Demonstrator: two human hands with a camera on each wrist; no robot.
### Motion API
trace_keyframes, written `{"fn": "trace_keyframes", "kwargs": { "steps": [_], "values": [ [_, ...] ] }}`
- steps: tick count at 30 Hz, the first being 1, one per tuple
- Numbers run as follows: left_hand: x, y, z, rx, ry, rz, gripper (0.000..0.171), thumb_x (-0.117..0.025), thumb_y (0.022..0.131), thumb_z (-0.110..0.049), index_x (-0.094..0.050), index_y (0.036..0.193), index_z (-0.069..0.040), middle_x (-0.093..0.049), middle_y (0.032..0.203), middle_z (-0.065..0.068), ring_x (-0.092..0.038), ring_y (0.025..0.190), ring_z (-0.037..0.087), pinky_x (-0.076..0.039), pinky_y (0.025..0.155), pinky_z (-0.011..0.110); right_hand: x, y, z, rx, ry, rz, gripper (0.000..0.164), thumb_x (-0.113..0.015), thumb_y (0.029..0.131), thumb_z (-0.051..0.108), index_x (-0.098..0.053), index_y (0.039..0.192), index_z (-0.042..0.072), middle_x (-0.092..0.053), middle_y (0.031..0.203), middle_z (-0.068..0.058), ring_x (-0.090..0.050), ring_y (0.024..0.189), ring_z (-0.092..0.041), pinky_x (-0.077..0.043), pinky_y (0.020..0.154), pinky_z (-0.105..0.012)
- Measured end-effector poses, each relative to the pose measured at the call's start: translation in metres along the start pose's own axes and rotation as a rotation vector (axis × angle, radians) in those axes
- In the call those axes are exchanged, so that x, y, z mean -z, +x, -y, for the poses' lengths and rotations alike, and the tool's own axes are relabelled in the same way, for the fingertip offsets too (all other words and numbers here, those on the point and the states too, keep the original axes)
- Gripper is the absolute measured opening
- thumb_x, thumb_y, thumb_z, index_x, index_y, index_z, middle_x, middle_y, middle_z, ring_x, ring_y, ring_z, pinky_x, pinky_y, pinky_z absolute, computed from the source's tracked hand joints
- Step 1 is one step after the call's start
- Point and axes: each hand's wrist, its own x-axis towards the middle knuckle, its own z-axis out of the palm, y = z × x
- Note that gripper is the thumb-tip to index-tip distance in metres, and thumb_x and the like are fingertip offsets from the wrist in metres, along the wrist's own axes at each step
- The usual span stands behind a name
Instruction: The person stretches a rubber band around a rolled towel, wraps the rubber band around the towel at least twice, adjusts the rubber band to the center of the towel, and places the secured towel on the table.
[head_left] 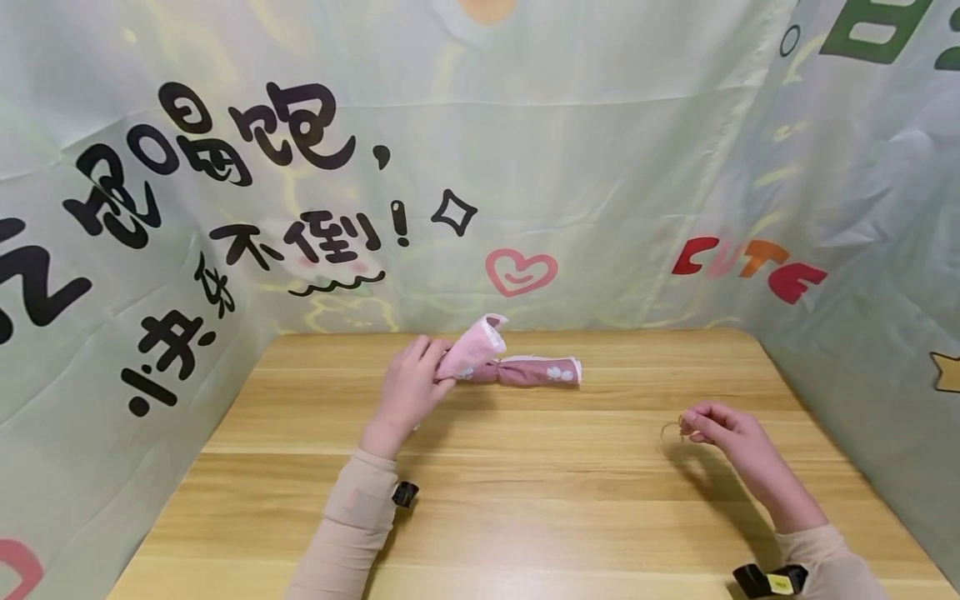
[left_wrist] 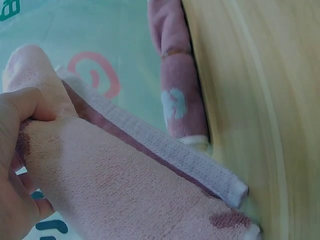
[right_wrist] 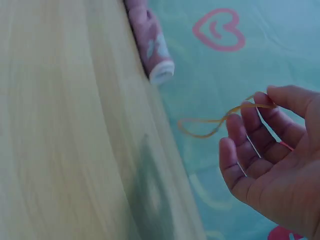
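My left hand (head_left: 411, 379) grips a pink towel (head_left: 472, 348) with white edging, lifted a little off the table. In the left wrist view this towel (left_wrist: 120, 175) looks partly rolled, with its white edge strip slanting across. Behind it on the table lies a darker pink rolled towel (head_left: 528, 372) with pale prints, cinched at its middle by a thin band. On the right, my right hand (head_left: 731, 429) pinches a yellowish rubber band (right_wrist: 202, 120) between thumb and fingertips. The band hangs in a twisted loop, apart from both towels.
The wooden table (head_left: 540, 500) fills the lower view. A pale green printed cloth (head_left: 600, 167) encloses the back and both sides. Dark wrist-worn devices sit on the left sleeve (head_left: 352, 500) and right sleeve (head_left: 832, 558).
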Motion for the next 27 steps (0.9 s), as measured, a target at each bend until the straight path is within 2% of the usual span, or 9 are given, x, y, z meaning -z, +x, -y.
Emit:
{"fn": "trace_keyframes", "kwargs": {
  "steps": [3,6,9,12,19,23,27],
  "values": [
    [-0.003,0.001,-0.005,-0.037,-0.009,-0.007,0.038,-0.078,0.068,-0.013,-0.065,0.104,-0.010,-0.059,0.088,0.005,-0.057,0.076,0.023,-0.050,0.064,0.039,-0.002,0.002,0.002,0.005,0.269,0.037,0.018,-0.048,0.102,0.010,-0.064,0.096,0.005,-0.068,0.087,0.008,-0.064,0.082,-0.006,-0.054,0.074,-0.021],
    [-0.006,0.001,-0.009,-0.063,-0.015,-0.016,0.036,-0.078,0.068,-0.011,-0.065,0.102,-0.012,-0.059,0.088,0.004,-0.058,0.075,0.022,-0.050,0.063,0.039,-0.004,0.006,0.005,0.026,0.528,0.111,0.026,-0.042,0.103,0.005,-0.066,0.097,0.012,-0.070,0.091,0.005,-0.066,0.085,-0.008,-0.054,0.076,-0.022],
    [-0.008,0.001,-0.013,-0.077,-0.021,-0.016,0.036,-0.077,0.068,-0.011,-0.064,0.102,-0.013,-0.059,0.089,0.003,-0.059,0.075,0.022,-0.051,0.064,0.040,-0.005,0.011,0.009,0.032,0.712,0.180,0.034,-0.034,0.104,0.003,-0.066,0.099,0.012,-0.070,0.093,0.003,-0.067,0.089,-0.010,-0.054,0.080,-0.024],
    [-0.010,0.000,-0.017,-0.081,-0.028,-0.013,0.036,-0.077,0.068,-0.011,-0.064,0.101,-0.013,-0.060,0.090,0.003,-0.060,0.076,0.022,-0.051,0.066,0.040,-0.006,0.016,0.013,0.022,0.817,0.216,0.037,-0.030,0.105,0.004,-0.066,0.100,0.010,-0.070,0.094,0.001,-0.067,0.091,-0.012,-0.054,0.083,-0.025],
    [-0.010,-0.002,-0.023,-0.068,-0.031,0.001,0.039,-0.077,0.067,-0.011,-0.064,0.104,-0.015,-0.059,0.091,0.001,-0.059,0.078,0.022,-0.049,0.066,0.041,-0.013,0.028,0.021,0.022,0.966,0.259,0.041,-0.026,0.106,0.007,-0.065,0.098,0.007,-0.068,0.094,-0.002,-0.064,0.091,-0.014,-0.053,0.085,-0.027],
    [-0.009,-0.002,-0.024,-0.064,-0.031,0.009,0.040,-0.076,0.067,-0.010,-0.064,0.105,-0.015,-0.059,0.092,0.001,-0.059,0.079,0.022,-0.049,0.068,0.041,-0.018,0.034,0.026,0.042,1.079,0.259,0.043,-0.025,0.106,0.008,-0.066,0.098,0.005,-0.068,0.095,-0.005,-0.064,0.092,-0.017,-0.052,0.088,-0.028],
    [-0.009,-0.002,-0.025,-0.065,-0.038,0.014,0.040,-0.076,0.068,-0.010,-0.064,0.105,-0.015,-0.058,0.091,0.001,-0.058,0.077,0.021,-0.049,0.067,0.041,-0.023,0.039,0.029,0.048,1.246,0.248,0.043,-0.025,0.106,0.011,-0.066,0.097,0.002,-0.067,0.095,-0.008,-0.062,0.093,-0.022,-0.051,0.091,-0.031]
  ]
}}
